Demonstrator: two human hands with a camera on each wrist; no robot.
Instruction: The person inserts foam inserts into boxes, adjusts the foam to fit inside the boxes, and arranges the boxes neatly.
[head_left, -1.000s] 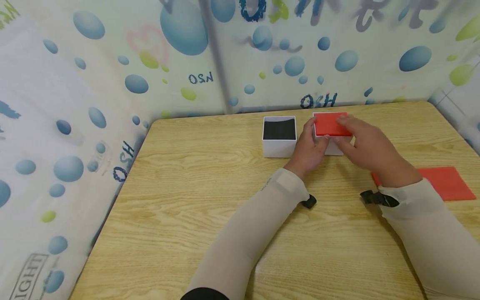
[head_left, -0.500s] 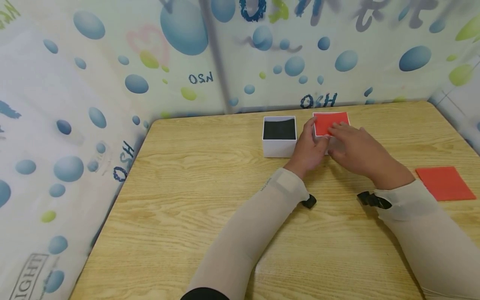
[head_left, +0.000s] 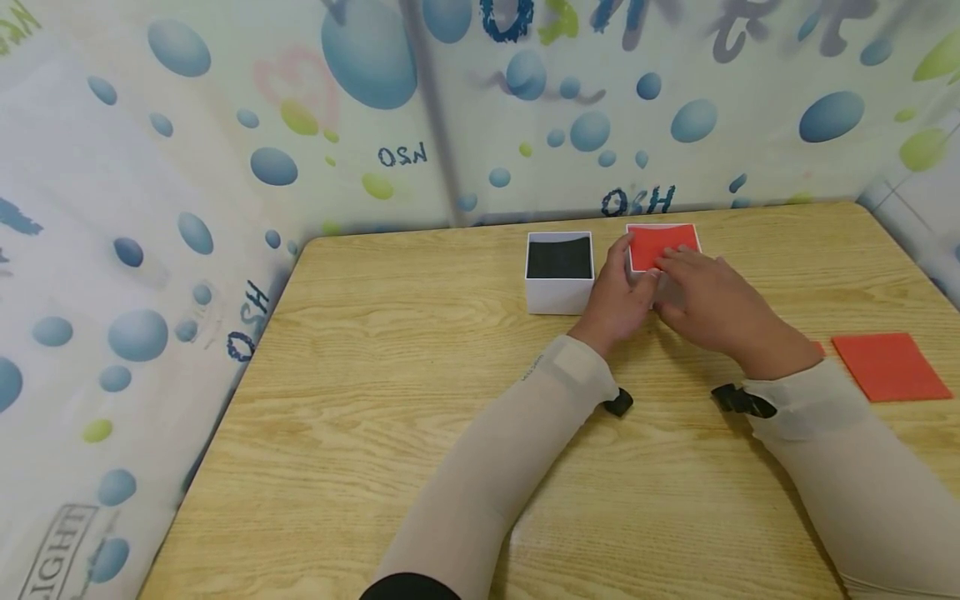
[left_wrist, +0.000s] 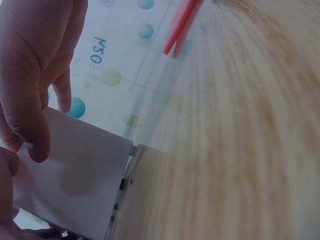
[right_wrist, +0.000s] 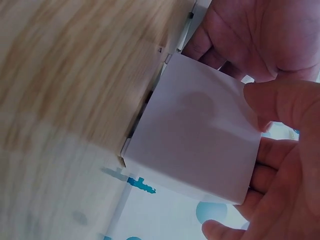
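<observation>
My left hand (head_left: 617,300) holds the left side of a white box (right_wrist: 195,130), with its thumb at the top front edge. A red sheet (head_left: 660,242) lies inside this box, filling its top within the white rim. My right hand (head_left: 720,304) lays its fingertips on the red sheet's front right part. Its thumb (left_wrist: 37,145) rests against the box's front face, as the left wrist view shows. Just left of my left hand stands a second white box (head_left: 558,297), topped by a black piece (head_left: 558,259) inside. The right hand and thumbs hide part of the front rim.
On the table (head_left: 375,358) at the right lies a red square sheet (head_left: 892,367). A sliver of another red piece (head_left: 819,347) shows beside my right wrist. Behind the table hangs a patterned wall covering (head_left: 465,100) with blue spots.
My right hand has shifted left and slightly toward me over the red sheet. That sheet, earlier overlapping the front rim, now sits within the box. The left hand keeps its place.
</observation>
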